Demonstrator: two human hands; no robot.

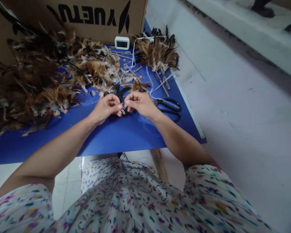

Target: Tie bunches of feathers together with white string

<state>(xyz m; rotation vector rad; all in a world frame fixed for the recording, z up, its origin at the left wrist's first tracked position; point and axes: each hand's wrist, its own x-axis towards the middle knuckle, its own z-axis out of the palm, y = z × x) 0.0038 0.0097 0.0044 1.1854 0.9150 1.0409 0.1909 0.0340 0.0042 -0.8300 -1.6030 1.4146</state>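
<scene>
Between the thumb and fingers of my left hand (pixel 109 108) is a small bunch of black feathers (pixel 120 92), its pale quill ends pointing toward me. My right hand (pixel 139 103) is pinched close beside it, at the quills, on what looks like a thin clear strip; the strip is too fine to make out fully. Both hands are just above the blue table (pixel 126 136), nearly touching. Partly under my right wrist lies a pair of scissors (pixel 171 108) with black handles.
Loose brown feathers (pixel 97 68) cover the table's left and middle. A finished-looking feather bundle (pixel 157 48) on sticks lies at the back right, with white ribbon (pixel 150 79) nearby. A small digital clock (pixel 122 43) stands before a cardboard box (pixel 87 19). A wall (pixel 232 97) borders the right.
</scene>
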